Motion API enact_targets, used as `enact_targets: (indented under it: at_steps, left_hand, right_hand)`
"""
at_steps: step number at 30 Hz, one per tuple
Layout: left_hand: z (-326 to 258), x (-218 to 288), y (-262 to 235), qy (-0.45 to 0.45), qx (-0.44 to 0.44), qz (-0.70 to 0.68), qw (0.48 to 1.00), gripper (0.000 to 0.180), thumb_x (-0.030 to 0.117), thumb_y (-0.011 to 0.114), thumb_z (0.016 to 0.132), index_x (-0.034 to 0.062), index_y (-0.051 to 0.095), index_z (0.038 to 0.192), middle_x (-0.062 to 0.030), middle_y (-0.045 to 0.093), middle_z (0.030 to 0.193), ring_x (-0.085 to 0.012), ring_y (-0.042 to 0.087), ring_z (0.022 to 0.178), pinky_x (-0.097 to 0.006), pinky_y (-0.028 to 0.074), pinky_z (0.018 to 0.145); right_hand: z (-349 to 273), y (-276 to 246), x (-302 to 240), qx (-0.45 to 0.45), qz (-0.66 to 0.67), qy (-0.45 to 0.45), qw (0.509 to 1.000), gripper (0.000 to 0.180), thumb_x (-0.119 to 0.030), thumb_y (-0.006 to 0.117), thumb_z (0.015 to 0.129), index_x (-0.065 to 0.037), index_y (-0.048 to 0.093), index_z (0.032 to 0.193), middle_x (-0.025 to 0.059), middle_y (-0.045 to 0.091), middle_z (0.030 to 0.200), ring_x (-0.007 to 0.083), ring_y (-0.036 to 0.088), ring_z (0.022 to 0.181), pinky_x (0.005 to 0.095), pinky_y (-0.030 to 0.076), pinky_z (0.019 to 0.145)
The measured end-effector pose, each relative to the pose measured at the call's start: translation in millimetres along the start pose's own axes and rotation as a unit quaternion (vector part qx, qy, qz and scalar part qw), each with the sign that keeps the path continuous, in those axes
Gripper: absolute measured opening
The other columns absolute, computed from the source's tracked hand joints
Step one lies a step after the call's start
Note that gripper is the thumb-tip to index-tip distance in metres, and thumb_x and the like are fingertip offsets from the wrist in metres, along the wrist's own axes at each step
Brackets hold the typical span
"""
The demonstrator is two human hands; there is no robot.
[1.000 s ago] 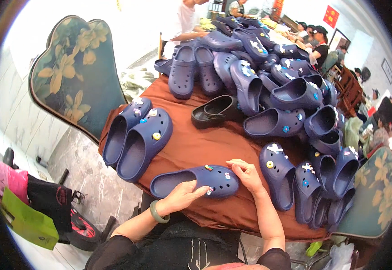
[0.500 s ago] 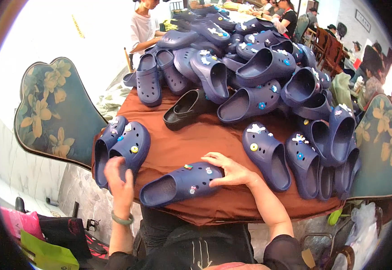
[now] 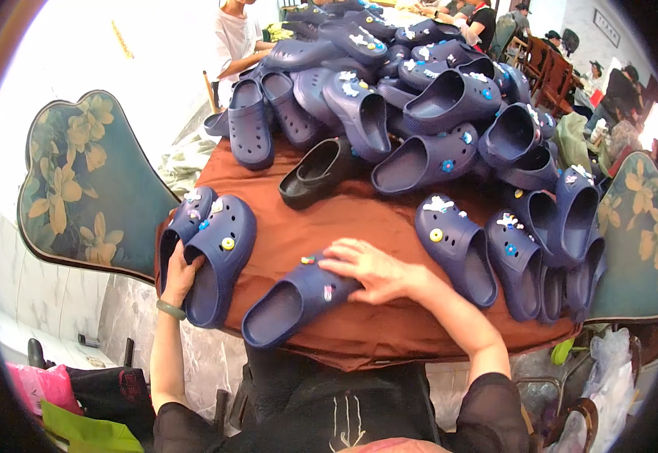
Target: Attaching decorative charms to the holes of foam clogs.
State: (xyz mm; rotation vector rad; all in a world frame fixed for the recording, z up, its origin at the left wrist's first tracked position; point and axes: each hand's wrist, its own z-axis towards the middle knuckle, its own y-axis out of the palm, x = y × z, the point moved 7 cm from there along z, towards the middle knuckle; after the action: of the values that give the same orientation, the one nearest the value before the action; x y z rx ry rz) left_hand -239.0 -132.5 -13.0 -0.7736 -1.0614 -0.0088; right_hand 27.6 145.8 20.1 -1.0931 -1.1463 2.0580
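Observation:
My right hand (image 3: 370, 272) is closed over the toe of a navy clog (image 3: 312, 283) with small charms, which lies at a slant near the table's front edge, its opening toward the lower left. At the table's left end, two navy clogs with charms stand side by side. My left hand (image 3: 180, 275), with a bangle on its wrist, grips the side of the outer clog (image 3: 191, 211); its fingertips are partly hidden in the opening. Right beside that hand is the inner clog (image 3: 232, 223), which has a yellow ring charm.
A large heap of navy clogs (image 3: 420, 151) covers the table's far side, with a black clog (image 3: 318, 174) at its front. Several decorated clogs (image 3: 457, 241) stand on the right. A brown cloth (image 3: 329, 219) covers the table. Floral chair backs (image 3: 87, 174) flank it; people work beyond.
My left hand has come down from above the left pair and taken hold of the outer clog. My right hand has moved further over the middle clog's toe, and that clog has turned more steeply.

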Motion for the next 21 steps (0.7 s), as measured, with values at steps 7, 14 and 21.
enact_targets:
  at_steps: [7, 14, 21]
  left_hand:
    - [12.7, -8.1, -21.1, 0.032, 0.070, 0.090, 0.993, 0.035, 0.007, 0.064, 0.085, -0.0009, 0.056, 0.118, -0.0166, 0.066, 0.112, -0.0281, 0.064, 0.104, -0.036, 0.047, 0.088]
    - [13.5, -13.6, -18.5, -0.046, 0.103, 0.151, 0.982, 0.040, 0.011, 0.064, 0.084, 0.0041, 0.056, 0.123, -0.0157, 0.065, 0.114, -0.0294, 0.062, 0.107, -0.036, 0.046, 0.090]
    - [12.2, -19.1, -20.4, -0.031, 0.125, 0.142, 0.981, 0.037, 0.009, 0.065, 0.083, 0.0032, 0.058, 0.119, -0.0157, 0.066, 0.111, -0.0300, 0.062, 0.105, -0.036, 0.046, 0.090]
  right_hand:
    - [100.4, 23.1, 44.2, -0.036, 0.009, -0.056, 0.998, 0.081, -0.005, 0.076, 0.062, -0.013, 0.045, 0.136, 0.0089, 0.041, 0.138, 0.0314, 0.034, 0.132, 0.0474, 0.034, 0.106]
    - [127.9, 37.8, 61.6, -0.031, -0.056, -0.020, 0.998, 0.086, -0.006, 0.078, 0.063, -0.014, 0.040, 0.140, 0.0166, 0.035, 0.142, 0.0356, 0.031, 0.134, 0.0483, 0.034, 0.106]
    - [55.4, 21.3, 31.3, 0.111, -0.077, 0.015, 0.991, 0.080, -0.007, 0.075, 0.069, -0.002, 0.036, 0.139, 0.0253, 0.030, 0.143, 0.0401, 0.034, 0.131, 0.0465, 0.035, 0.106]
